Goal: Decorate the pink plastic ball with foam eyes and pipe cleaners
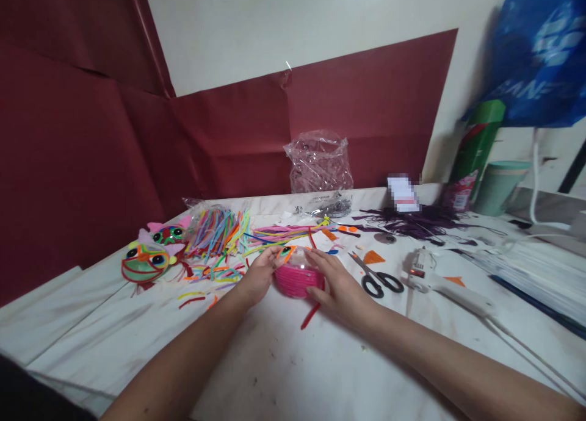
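Between my two hands is a clear plastic craft ball (293,282), its lower part covered in rows of bright pink pipe cleaner. An orange-rimmed eye shows at its upper left. My left hand (260,279) grips the ball's left side, and my right hand (337,285) closes round its right side, with the thumb on the pink rows. A red pipe cleaner (311,316) sticks out below my right hand. Right of that hand lie black-handled scissors (376,277) and an orange felt scrap (374,257). What the palms cover is hidden.
Two finished-looking animal-face crafts (145,266) stand at the left, beside a bundle of coloured pipe cleaners (220,230). A white glue gun (462,294) with its cord lies right. Dark purple strands (412,223), a clear plastic bag (320,161) and a green cup (501,188) are farther back.
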